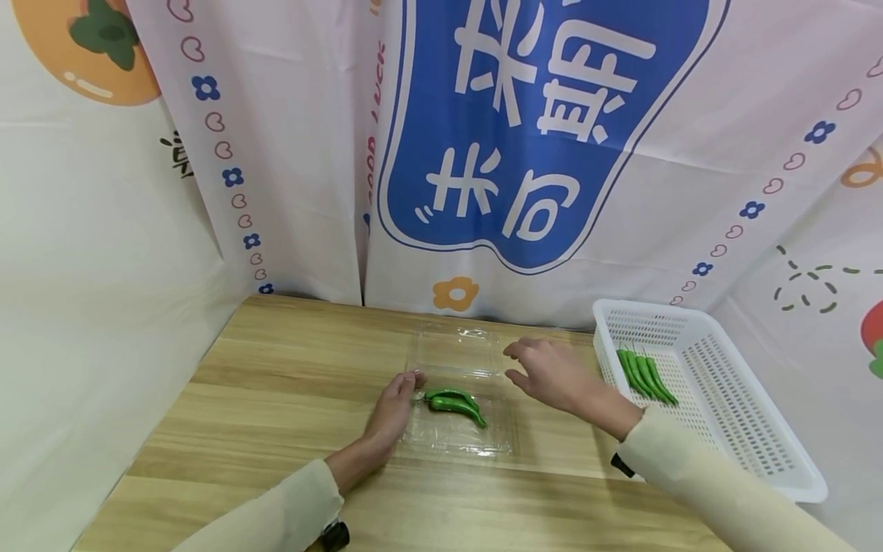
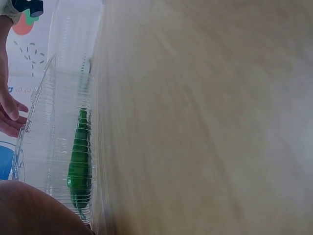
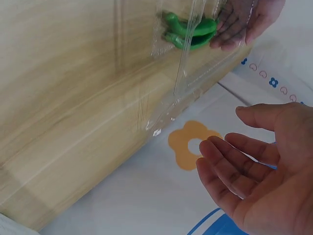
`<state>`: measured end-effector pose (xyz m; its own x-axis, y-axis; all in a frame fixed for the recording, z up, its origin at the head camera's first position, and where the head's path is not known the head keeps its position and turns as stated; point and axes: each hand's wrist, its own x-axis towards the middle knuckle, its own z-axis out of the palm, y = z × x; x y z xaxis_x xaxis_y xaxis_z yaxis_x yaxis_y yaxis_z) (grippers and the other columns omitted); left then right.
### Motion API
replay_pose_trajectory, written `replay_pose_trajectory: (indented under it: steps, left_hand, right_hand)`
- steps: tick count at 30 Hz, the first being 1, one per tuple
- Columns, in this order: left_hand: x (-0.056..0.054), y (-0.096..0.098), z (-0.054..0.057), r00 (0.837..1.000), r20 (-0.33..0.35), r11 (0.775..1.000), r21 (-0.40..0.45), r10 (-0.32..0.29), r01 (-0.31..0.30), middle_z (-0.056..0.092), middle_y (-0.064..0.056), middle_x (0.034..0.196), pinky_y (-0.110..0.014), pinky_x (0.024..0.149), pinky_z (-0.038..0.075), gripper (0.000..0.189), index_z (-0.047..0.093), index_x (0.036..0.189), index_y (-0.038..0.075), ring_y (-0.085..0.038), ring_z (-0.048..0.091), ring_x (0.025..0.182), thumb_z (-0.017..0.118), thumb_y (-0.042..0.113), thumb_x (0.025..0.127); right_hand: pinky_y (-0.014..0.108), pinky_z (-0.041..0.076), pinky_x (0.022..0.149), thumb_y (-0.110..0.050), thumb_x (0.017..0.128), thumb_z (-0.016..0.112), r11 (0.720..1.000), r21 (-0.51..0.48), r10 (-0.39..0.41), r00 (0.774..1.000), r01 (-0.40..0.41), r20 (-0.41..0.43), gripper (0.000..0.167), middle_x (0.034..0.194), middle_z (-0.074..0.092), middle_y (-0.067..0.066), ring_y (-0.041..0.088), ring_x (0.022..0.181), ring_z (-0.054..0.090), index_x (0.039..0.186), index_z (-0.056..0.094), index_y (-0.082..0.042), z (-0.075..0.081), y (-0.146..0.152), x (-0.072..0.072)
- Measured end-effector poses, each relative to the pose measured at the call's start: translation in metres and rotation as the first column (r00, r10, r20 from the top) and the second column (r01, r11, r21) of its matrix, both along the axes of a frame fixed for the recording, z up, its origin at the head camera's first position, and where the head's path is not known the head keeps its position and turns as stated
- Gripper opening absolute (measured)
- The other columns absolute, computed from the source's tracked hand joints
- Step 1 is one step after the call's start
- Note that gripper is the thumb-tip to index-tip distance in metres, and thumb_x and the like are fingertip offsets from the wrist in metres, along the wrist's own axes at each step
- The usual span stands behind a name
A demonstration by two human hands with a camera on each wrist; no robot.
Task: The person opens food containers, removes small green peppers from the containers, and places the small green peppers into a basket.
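A clear plastic clamshell box (image 1: 458, 443) lies with its lid (image 1: 455, 349) raised at the far side. Two green chili peppers (image 1: 457, 406) rest side by side in its base. My left hand (image 1: 389, 414) is against the box's left side, its fingers fairly straight by the hinge. Through the plastic, the right wrist view shows that hand's fingers (image 3: 230, 24) near the peppers. My right hand (image 1: 548, 376) hovers just right of the lid, fingers loosely bent, thumb apart, nothing between them. The left wrist view shows a pepper (image 2: 79, 161) through the box's ribbed wall.
To the right stands a white perforated plastic basket (image 1: 752, 422) with several green chili peppers (image 1: 645, 374) at its left side. A wooden table (image 1: 276, 368) carries everything. Printed white cloth (image 1: 303, 192) hangs behind and along both sides.
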<state>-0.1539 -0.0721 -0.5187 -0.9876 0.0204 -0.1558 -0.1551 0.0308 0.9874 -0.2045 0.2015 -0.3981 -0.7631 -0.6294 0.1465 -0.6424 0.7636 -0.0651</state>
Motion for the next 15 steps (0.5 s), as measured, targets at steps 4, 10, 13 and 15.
replay_pose_trajectory:
  steps: [4,10,13,15]
  left_hand:
    - [-0.001,0.001,-0.002,1.000,0.004,1.000,-0.001,0.006,-0.006,0.056,-0.018,0.152,-0.061,0.127,0.026,0.049,0.053,0.148,0.000,-0.040,0.039,0.151,0.033,0.032,0.118]
    - [0.000,0.001,0.000,1.000,0.011,1.000,0.008,0.000,0.000,0.055,-0.018,0.152,-0.061,0.127,0.025,0.048,0.053,0.148,0.000,-0.040,0.038,0.152,0.033,0.032,0.118]
    - [0.001,0.000,0.000,1.000,0.011,1.000,0.014,-0.007,0.007,0.054,-0.018,0.153,-0.062,0.127,0.025,0.048,0.052,0.149,0.001,-0.040,0.037,0.152,0.033,0.032,0.118]
    - [0.001,0.000,0.000,1.000,0.011,1.000,0.017,-0.009,0.009,0.054,-0.018,0.154,-0.062,0.127,0.024,0.048,0.051,0.149,0.001,-0.041,0.037,0.152,0.033,0.032,0.118]
  right_hand:
    - [0.041,0.063,0.071,-0.020,0.093,0.082,0.999,0.013,0.038,0.999,-0.037,-0.013,0.030,0.106,0.077,0.008,0.026,0.087,0.076,0.117,0.075,-0.003,-0.007,-0.007,0.005]
    - [0.043,0.064,0.073,-0.019,0.093,0.083,0.998,0.024,0.065,0.998,-0.066,0.018,0.030,0.109,0.076,0.009,0.027,0.091,0.076,0.116,0.075,-0.002,-0.014,-0.018,0.010]
    - [0.045,0.064,0.074,-0.017,0.093,0.082,0.997,0.027,0.071,0.996,-0.073,0.051,0.029,0.111,0.076,0.011,0.029,0.094,0.076,0.116,0.075,-0.002,-0.018,-0.025,0.011]
    - [0.046,0.064,0.075,-0.017,0.093,0.082,0.996,0.035,0.080,0.995,-0.083,0.065,0.029,0.111,0.076,0.011,0.030,0.095,0.076,0.116,0.075,-0.001,-0.021,-0.030,0.011]
